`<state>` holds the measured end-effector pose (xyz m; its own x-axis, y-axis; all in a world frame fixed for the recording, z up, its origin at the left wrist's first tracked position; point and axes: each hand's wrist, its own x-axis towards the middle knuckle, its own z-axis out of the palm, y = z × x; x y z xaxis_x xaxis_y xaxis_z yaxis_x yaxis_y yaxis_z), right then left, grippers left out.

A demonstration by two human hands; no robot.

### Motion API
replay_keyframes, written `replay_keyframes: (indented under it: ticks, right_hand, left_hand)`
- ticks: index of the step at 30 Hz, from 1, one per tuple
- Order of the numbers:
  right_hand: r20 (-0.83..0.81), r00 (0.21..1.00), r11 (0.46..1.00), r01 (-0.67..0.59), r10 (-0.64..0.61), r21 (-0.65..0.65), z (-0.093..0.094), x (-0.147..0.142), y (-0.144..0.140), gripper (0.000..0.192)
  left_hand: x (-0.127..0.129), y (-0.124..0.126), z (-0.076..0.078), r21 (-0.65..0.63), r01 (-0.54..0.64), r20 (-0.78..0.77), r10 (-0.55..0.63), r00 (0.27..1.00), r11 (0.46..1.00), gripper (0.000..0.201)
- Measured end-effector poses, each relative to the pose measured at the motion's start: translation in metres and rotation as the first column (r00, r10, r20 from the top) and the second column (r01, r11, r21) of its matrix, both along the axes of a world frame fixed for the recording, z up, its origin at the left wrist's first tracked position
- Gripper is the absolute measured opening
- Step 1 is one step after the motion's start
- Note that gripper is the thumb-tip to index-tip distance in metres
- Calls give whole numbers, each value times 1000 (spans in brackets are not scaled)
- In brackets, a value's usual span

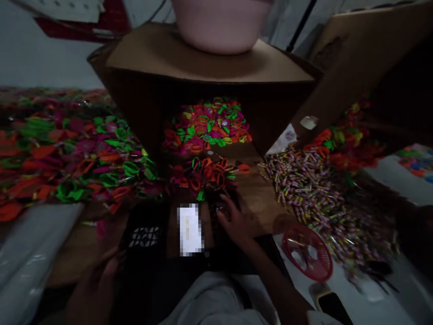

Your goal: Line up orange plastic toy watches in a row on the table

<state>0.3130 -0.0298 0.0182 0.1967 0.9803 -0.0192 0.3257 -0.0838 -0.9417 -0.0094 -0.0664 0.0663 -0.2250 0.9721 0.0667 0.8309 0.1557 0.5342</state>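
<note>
A person's right hand [233, 219], just below the centre of the frame, rests palm-down with fingers loosely spread over a dark tray [216, 225] on the work surface; the fingertips touch small dark pieces there, though the dim light hides whether anything is pinched. The left hand [101, 280], at lower left, curls around the edge of a black mesh basket [144, 237], its fingers bent against the rim; how firmly it grips cannot be told.

Between the two hands lies a pale, pixelated rectangular patch [190, 229]. Just above the right hand sits a small heap of orange and green plastic rings [206, 174], touching the top of the dark tray. Behind it, at centre frame, an open cardboard box [209, 67] holds a further mound of neon pieces [209, 126] in green, pink, orange and yellow. A pink tub [219, 25] stands on the box's top flap at the upper edge.

A wide spread of bright plastic pieces [67, 153] fills the left of the frame. To the right of centre lies a heap of small striped sticks [311, 189], and at lower right a red round mesh basket [307, 253] lies beside them. A phone [333, 304] lies near the lower right corner.
</note>
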Motion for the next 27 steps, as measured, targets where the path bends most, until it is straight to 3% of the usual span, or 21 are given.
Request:
replay_keyframes:
  ticks: [1, 2, 5, 8, 10, 15, 19, 22, 27]
  right_hand:
    - [110, 992, 998, 59, -58, -10, 4, 13, 8, 49]
    - [222, 971, 995, 97, -87, -37, 8, 25, 16, 44]
    - [410, 909, 986, 125, -69, -112, 12, 46, 45, 26]
    - [433, 901, 992, 58, -4, -113, 7, 47, 68, 9]
    - [441, 898, 995, 34, 8, -89, 3, 46, 77, 5]
    - [386, 921, 998, 64, -54, -13, -5, 53, 82, 11]
    - [107, 993, 993, 44, -56, 110, -21, 40, 78, 31]
    - [-111, 985, 973, 148, -130, 174, -33, 23, 77, 37]
    - [-125, 971, 963, 221, -203, 155, -37, 13, 83, 36]
  left_hand:
    - [9, 6, 0, -41, -89, 145, 94, 985, 995, 32]
    - [20, 13, 0, 16, -109, 242, 102, 965, 994, 35]
    - [59, 33, 3, 57, 31, 457, -54, 888, 998, 38]
    - [85, 39, 3, 71, 187, 498, -198, 845, 980, 35]
    - [89, 34, -1, 82, 206, 478, -219, 851, 975, 34]
    - [79, 1, -17, 122, 111, 389, -151, 909, 986, 32]
    - [80, -16, -25, 180, 133, 271, -179, 946, 975, 27]
    - [77, -15, -27, 285, 152, 123, -193, 973, 946, 24]
    - [60, -4, -32, 346, 237, -58, -232, 971, 908, 19]
